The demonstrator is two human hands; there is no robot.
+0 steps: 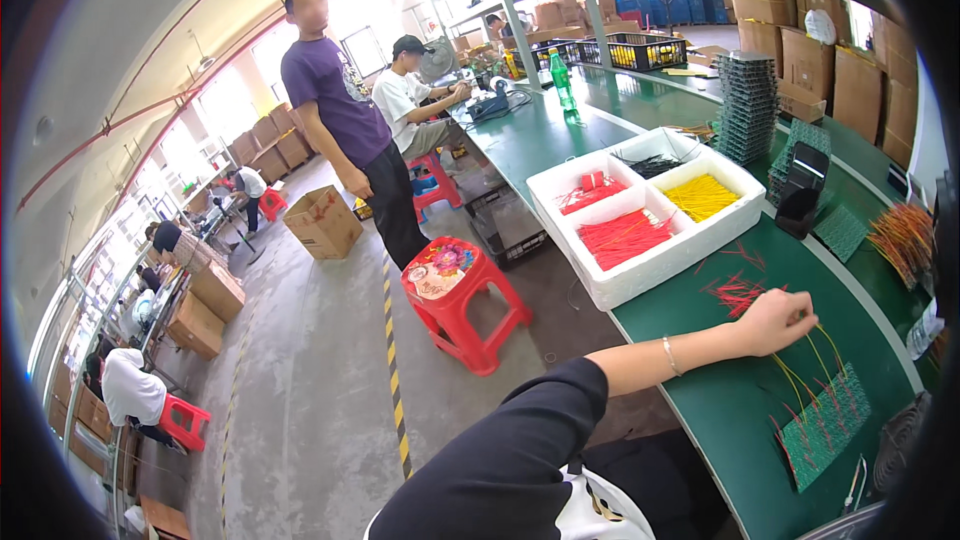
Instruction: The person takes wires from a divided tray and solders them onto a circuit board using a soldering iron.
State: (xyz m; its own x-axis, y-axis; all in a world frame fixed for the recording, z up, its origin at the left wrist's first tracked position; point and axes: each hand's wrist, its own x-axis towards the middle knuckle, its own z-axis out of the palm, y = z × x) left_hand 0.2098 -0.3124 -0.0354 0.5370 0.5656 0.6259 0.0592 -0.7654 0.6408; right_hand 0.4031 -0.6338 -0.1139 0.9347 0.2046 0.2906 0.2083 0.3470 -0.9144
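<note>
My left hand (pixel 780 323) hovers over the right part of the green worktable, its fingers curled together in a pinch. What they hold, if anything, is too small to make out. Just below the hand, thin yellow wires (pixel 826 345) rise from a green circuit board (pixel 828 430) with red wires along its edges. A loose pile of red wires (pixel 738 294) lies beside the hand. Farther off, a white foam box (pixel 622 287) is divided into compartments of red wires (pixel 625 238), yellow wires (pixel 702 198) and black wires (pixel 655 162). My right hand is out of view.
A black holder (pixel 802 190) and a tall stack of circuit boards (pixel 747 110) stand past the box. Orange wire bundles (pixel 903 245) lie at the right. A green bottle (pixel 562 85) is farther back. A red stool (pixel 465 305) and a standing person (pixel 345 100) are left of the table.
</note>
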